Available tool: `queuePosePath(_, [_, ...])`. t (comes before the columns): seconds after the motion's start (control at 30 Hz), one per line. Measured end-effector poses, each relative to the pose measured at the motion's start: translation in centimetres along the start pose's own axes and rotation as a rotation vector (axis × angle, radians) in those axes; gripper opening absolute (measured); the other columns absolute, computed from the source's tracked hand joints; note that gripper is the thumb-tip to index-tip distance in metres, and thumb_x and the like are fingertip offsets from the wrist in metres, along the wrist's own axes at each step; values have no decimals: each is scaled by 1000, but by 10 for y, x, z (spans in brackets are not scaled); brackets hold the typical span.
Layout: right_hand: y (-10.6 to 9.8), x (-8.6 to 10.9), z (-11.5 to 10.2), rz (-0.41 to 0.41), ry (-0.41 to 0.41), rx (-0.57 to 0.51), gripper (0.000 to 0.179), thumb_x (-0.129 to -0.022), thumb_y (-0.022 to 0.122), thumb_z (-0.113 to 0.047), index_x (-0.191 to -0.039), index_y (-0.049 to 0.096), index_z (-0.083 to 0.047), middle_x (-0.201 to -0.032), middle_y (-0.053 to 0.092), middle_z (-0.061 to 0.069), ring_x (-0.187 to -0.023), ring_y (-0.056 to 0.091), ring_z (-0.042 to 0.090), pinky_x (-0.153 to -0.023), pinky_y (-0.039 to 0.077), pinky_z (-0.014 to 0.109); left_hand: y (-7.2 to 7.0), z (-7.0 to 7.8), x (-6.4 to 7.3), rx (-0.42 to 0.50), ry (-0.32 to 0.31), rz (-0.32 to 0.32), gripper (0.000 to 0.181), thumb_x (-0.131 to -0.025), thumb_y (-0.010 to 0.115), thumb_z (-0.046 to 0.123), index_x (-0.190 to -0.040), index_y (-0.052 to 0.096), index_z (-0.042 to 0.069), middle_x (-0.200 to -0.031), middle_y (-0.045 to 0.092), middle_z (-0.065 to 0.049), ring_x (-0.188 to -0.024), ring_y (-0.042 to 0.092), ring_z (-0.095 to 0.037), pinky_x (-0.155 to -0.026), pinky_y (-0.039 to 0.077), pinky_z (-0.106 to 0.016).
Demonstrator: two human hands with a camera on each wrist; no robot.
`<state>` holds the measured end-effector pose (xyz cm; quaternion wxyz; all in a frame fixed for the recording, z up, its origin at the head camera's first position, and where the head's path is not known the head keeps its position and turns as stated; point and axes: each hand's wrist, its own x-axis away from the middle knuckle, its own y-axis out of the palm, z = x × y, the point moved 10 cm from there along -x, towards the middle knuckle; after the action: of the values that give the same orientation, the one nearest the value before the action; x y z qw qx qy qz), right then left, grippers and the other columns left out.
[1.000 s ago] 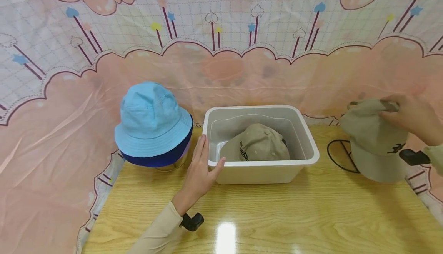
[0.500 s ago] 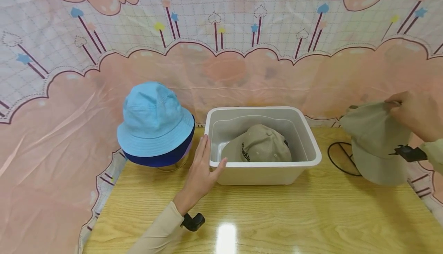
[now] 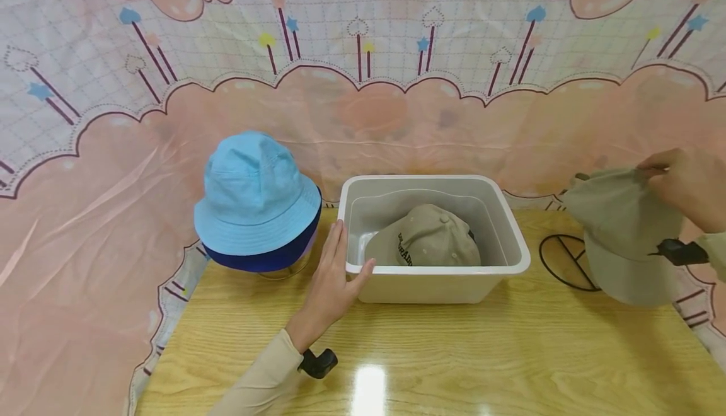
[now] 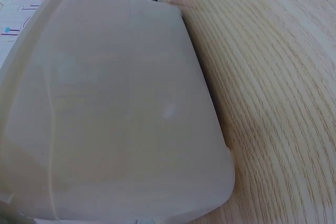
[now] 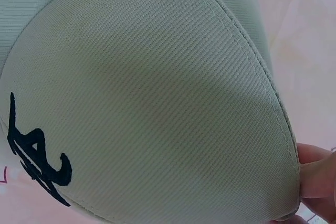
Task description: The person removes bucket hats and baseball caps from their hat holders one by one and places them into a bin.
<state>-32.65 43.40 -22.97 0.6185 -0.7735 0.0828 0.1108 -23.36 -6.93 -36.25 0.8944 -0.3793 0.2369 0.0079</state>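
My right hand [image 3: 693,183] pinches a khaki baseball cap [image 3: 632,233] by its crown, at the table's right side. The cap hangs with its brim down; black lettering on its front fills part of the right wrist view, where fingertips [image 5: 317,179] grip the cloth. My left hand [image 3: 329,296] rests against the left front corner of a white plastic bin [image 3: 433,287], its fingers straight along the side and the thumb on the front rim. Inside the bin lies another khaki cap [image 3: 433,236] with dark lettering. In the left wrist view the bin's wall [image 4: 121,103] hides the left hand.
A light blue bucket hat [image 3: 255,183] sits over a dark blue hat [image 3: 266,260] on a stand at the left. Beside the held cap, a black wire ring base [image 3: 567,261] stands on the wooden table [image 3: 442,353]. A patterned cloth [image 3: 386,113] hangs behind.
My right hand has moved the cap slightly right and down, and more of the black wire base shows. The left hand stays at the bin's corner. The head view shifts a little.
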Motion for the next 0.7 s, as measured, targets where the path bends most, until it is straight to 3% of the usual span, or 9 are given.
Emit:
queuePosePath(0.2, [-9, 1, 7, 20, 60, -51, 37, -79, 38, 4, -106, 59, 15, -105, 54, 41, -45, 35, 21, -41, 28, 31, -1, 2, -1, -7, 11, 13, 83, -93, 51, 49, -147, 20, -6, -156, 15, -17, -142, 12, -30, -105, 28, -50])
queuePosePath(0.33, [-16, -1, 10, 52, 96, -48, 40, -75, 37, 5, -107, 58, 15, -106, 51, 40, -58, 44, 34, -44, 30, 32, -3, 3, -1, -9, 18, 25, 82, -93, 51, 48, -147, 21, -7, -155, 15, -18, -142, 13, -31, -105, 28, -51])
queuePosePath(0.43, [-19, -1, 10, 59, 94, -92, 40, -72, 38, 8, -106, 58, 18, -106, 51, 41, -67, 46, 33, -46, 32, 31, -2, 2, -1, -5, 11, 19, 83, -93, 51, 49, -147, 21, -7, -155, 15, -17, -143, 12, -28, -106, 26, -49])
queuePosePath(0.6, [-22, 2, 10, 50, 66, -144, 40, -71, 40, 11, -105, 58, 19, -105, 53, 41, -59, 42, 12, -47, 32, 28, -1, 1, -1, 1, 2, 2, 83, -93, 49, 50, -147, 20, -6, -156, 13, -16, -143, 8, -24, -107, 24, -48])
queuePosePath(0.7, [-24, 3, 15, 46, 80, -151, 42, -71, 39, 11, -108, 59, 16, -92, 62, 29, -60, 39, 0, -49, 32, 29, 0, 1, -1, 1, 6, 5, 83, -93, 49, 50, -147, 21, -7, -156, 14, -17, -143, 10, -28, -106, 25, -49])
